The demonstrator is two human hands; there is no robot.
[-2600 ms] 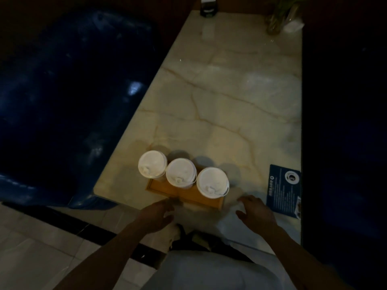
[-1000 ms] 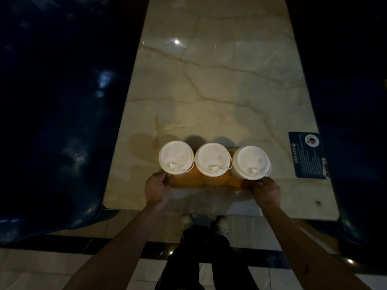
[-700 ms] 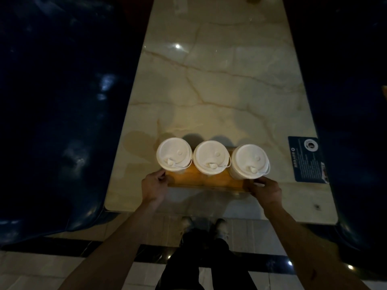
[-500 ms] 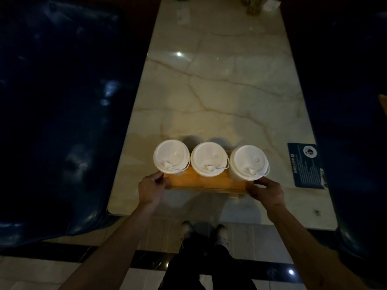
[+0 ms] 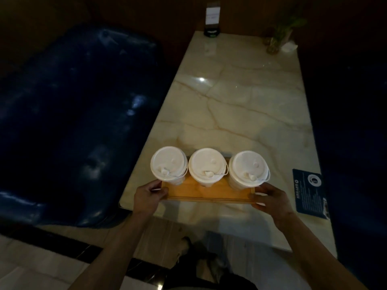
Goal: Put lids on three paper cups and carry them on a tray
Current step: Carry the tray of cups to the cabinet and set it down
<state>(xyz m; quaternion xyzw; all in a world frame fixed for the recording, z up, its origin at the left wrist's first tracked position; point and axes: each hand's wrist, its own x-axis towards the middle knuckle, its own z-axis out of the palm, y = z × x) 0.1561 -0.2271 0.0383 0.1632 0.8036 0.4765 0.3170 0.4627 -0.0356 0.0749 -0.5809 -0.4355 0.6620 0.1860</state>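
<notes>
Three white paper cups with white lids stand in a row on a narrow wooden tray (image 5: 209, 194): a left cup (image 5: 168, 162), a middle cup (image 5: 207, 164) and a right cup (image 5: 248, 168). My left hand (image 5: 147, 198) grips the tray's left end and my right hand (image 5: 270, 199) grips its right end. The tray is held level over the near end of a marble table (image 5: 240, 109), with its shadow on the tabletop below.
A dark blue upholstered seat (image 5: 69, 122) flanks the table on the left, another dark seat on the right. A blue card (image 5: 310, 193) lies at the table's right edge. A sign stand (image 5: 212, 19) and a small plant (image 5: 278, 38) sit at the far end.
Both hands closed on the tray's ends, and the tray with the three cups has risen off the tabletop and come towards me. My view has tipped up along the table.
</notes>
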